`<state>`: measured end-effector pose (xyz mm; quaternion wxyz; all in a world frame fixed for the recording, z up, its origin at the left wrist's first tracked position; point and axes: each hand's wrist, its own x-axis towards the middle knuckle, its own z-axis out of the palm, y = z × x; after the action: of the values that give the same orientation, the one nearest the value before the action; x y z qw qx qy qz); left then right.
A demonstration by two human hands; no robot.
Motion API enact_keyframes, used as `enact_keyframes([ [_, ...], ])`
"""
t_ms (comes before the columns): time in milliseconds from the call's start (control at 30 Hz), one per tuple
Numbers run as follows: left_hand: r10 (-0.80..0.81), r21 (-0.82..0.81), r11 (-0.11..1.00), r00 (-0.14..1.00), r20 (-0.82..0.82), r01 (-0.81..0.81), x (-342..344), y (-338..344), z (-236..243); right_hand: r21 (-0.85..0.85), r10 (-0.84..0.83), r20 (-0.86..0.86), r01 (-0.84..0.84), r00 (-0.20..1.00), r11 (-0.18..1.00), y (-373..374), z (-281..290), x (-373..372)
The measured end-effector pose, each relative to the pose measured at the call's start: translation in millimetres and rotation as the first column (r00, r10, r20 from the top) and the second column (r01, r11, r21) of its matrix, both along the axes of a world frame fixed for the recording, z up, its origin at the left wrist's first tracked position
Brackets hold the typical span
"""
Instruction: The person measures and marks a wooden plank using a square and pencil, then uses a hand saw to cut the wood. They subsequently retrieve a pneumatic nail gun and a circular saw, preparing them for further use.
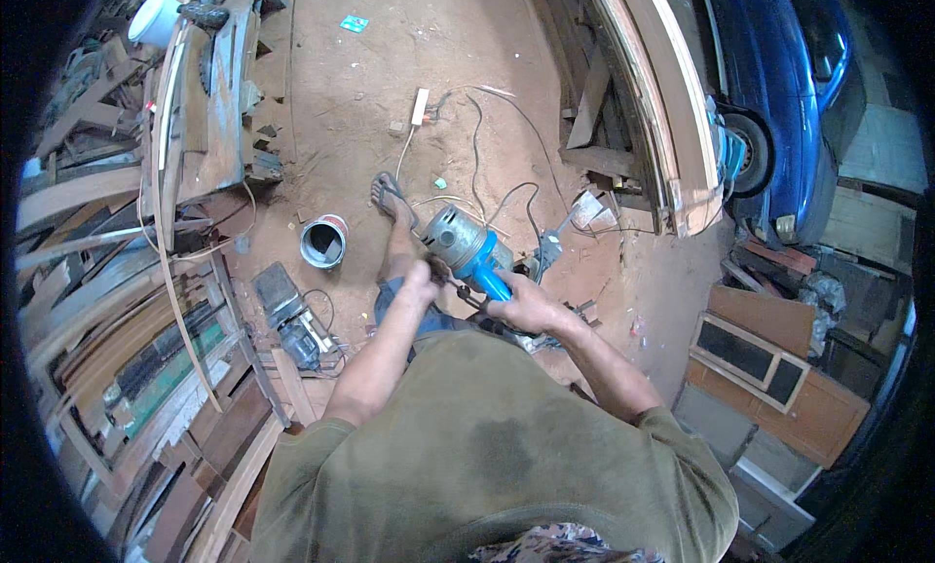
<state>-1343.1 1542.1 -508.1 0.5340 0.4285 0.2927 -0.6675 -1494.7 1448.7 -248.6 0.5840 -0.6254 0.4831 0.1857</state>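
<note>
A power tool (458, 240) with a ribbed silver motor housing and a blue handle lies tilted in front of my body, just above my lap. My right hand (526, 305) is wrapped around its blue handle. On the tool's left side, my left hand (421, 281) is closed near the dark lower part. Its fingers are mostly hidden, so what they grip does not show. The tool's underside is out of sight. Below it are dark metal parts, partly covered by my hands. My sandalled foot (388, 195) rests on the ground beyond the left hand.
A bucket (322, 243) stands left of my leg, near a grey machine (292, 315). Cables run over the dirt floor to a white power strip (420, 106). Stacked timber (127, 368) fills the left; long boards (662, 95) and a blue car (779, 95) are at right.
</note>
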Motion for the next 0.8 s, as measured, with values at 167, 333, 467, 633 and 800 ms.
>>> enact_keyframes([
  [167,0.273,0.054,0.959,0.959,0.075,-0.277,175.1,-27.4,-58.4,-0.112,0.154,0.039,-0.149,0.987,0.982,-83.2,55.3,36.5],
  [333,-0.015,-0.007,1.000,0.957,0.288,0.018,276.2,-159.8,44.4,-0.105,0.273,-0.114,-0.285,0.955,0.953,-155.4,102.9,53.3],
  [467,-0.648,0.076,0.625,0.462,0.606,0.777,225.7,-306.7,179.6,-0.161,0.320,-0.058,-0.325,0.946,0.932,-203.1,101.0,45.6],
  [633,-0.010,0.012,0.020,-0.012,1.000,1.000,101.5,-417.6,226.8,-0.202,0.448,0.010,-0.437,0.894,0.876,-279.1,94.0,38.5],
  [800,0.209,0.318,-0.203,-0.276,0.938,0.926,26.6,-503.2,268.8,-0.211,0.539,0.080,-0.514,0.838,0.831,-371.3,98.7,7.3],
])
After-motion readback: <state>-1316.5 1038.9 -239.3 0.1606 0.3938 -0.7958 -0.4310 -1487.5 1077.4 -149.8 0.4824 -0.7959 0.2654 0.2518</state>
